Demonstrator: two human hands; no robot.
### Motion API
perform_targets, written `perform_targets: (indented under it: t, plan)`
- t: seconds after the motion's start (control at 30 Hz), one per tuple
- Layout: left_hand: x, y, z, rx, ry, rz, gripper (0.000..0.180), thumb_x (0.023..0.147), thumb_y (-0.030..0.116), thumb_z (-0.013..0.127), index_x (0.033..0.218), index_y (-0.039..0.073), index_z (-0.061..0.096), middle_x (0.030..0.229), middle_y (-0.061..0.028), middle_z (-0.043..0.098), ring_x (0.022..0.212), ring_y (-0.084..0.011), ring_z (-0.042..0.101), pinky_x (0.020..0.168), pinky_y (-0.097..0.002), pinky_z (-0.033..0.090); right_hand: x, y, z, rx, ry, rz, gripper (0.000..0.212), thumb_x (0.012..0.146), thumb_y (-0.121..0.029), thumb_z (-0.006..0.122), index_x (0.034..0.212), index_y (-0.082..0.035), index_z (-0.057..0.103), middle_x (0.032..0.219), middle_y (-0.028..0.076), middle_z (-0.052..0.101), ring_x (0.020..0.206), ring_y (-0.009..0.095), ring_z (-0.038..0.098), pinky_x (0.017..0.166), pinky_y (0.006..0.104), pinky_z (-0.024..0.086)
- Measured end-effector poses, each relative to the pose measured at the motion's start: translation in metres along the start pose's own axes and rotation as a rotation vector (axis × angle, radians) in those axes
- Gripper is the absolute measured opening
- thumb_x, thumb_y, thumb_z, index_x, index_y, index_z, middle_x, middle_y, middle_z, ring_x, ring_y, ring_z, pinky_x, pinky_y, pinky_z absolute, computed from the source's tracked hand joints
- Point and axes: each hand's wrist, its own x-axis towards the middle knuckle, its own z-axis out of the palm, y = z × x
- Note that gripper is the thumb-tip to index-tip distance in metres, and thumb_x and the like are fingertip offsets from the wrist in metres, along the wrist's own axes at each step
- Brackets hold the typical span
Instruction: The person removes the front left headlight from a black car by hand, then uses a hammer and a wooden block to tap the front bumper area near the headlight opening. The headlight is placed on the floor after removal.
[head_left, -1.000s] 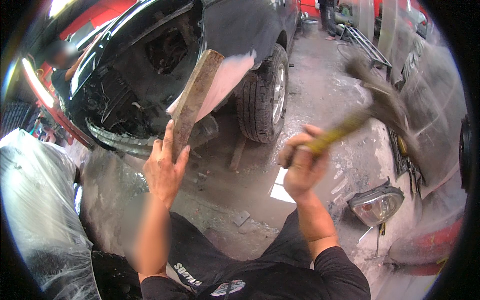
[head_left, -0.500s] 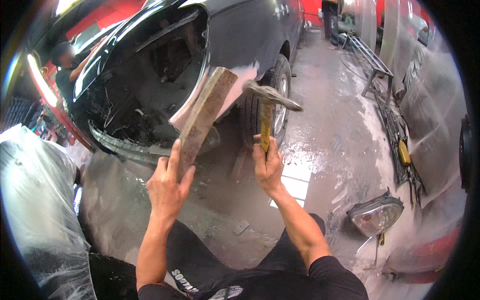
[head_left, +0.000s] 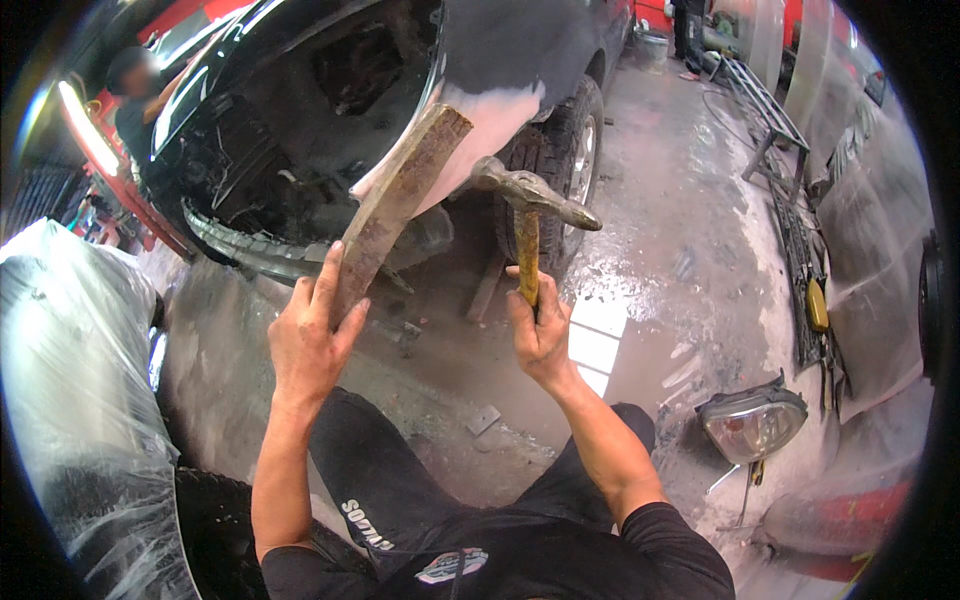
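Observation:
My left hand (head_left: 308, 345) grips the near end of a long, scuffed rectangular bar (head_left: 405, 190), brownish-grey; whether it is wood or metal I cannot tell. The bar tilts up and away toward the dark car's fender (head_left: 500, 50). Pinkish filler (head_left: 505, 120) covers the fender's lower front edge, partly behind the bar. In my right hand (head_left: 543, 338) is a hammer (head_left: 527, 255) with a worn yellow handle, held upright. Its metal head points sideways, to the right of the bar and apart from it. My right fingers are wrapped round the lower handle.
A headlight (head_left: 755, 422) lies on the wet floor at the right. Farther off stand a metal frame (head_left: 765, 120) and plastic sheeting (head_left: 875, 250). Sheeting also drapes a shape (head_left: 80, 370) at the left. Another person (head_left: 135, 90) leans over the car; someone else (head_left: 688, 40) stands far back.
My left hand and the bar have shifted slightly left and nearer the car's front. The hammer head has dipped a little, and the whole view has tilted slightly. Both grips are unchanged.

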Motion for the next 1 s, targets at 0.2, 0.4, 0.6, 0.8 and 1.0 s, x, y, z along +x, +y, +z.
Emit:
perform_targets:
  t: [0.2,0.4,0.6,0.8,1.0]
  plan:
    - [0.008,-0.015,-0.012,0.023,-0.034,0.015,0.081,0.089,0.025,0.080,0.162,0.022,0.045,0.099,-0.0143,0.067,0.080,-0.0317,0.069,0.073,-0.0445,0.056,-0.002,-0.003,0.000,0.082,0.020,-0.045,0.030,0.108,-0.014,0.059,0.134,0.001,0.059,0.069,-0.001,0.048,0.058,0.011,0.048,0.056,0.0295,0.041]
    - [0.019,-0.037,-0.020,0.012,-0.041,0.096,0.083,0.086,0.025,0.081,0.161,0.021,0.046,0.095,-0.0138,0.066,0.078,-0.0322,0.068,0.073,-0.0450,0.056,-0.002,0.000,0.007,-0.029,0.031,-0.165,0.036,0.108,-0.017,0.062,0.139,0.002,0.058,0.072,0.001,0.054,0.061,0.012,0.051,0.060,0.0286,0.045]
    - [0.035,-0.064,-0.020,-0.106,-0.034,0.196,0.081,0.086,0.031,0.081,0.160,0.025,0.049,0.089,-0.0118,0.065,0.076,-0.0328,0.068,0.070,-0.0455,0.056,0.007,-0.011,-0.004,-0.149,-0.075,-0.151,0.046,0.106,-0.016,0.064,0.146,0.003,0.054,0.080,0.009,0.064,0.064,0.017,0.061,0.061,0.0320,0.051]
    - [0.046,-0.089,-0.018,-0.201,-0.105,0.215,0.082,0.083,0.028,0.082,0.158,0.025,0.051,0.090,-0.0131,0.066,0.077,-0.0342,0.068,0.072,-0.0459,0.055,0.040,-0.040,-0.018,-0.374,-0.144,-0.420,0.078,0.082,0.002,0.079,0.154,-0.006,0.050,0.101,0.017,0.074,0.077,0.032,0.075,0.066,0.0408,0.060]
    - [0.054,-0.097,-0.020,-0.243,-0.120,0.255,0.081,0.083,0.029,0.082,0.157,0.025,0.052,0.090,-0.0133,0.065,0.077,-0.0342,0.066,0.073,-0.0455,0.054,0.061,-0.076,-0.022,-0.808,-0.351,-0.532,0.086,0.077,-0.006,0.084,0.156,-0.020,0.054,0.071,0.004,0.048,0.052,0.021,0.051,0.048,0.0380,0.049]
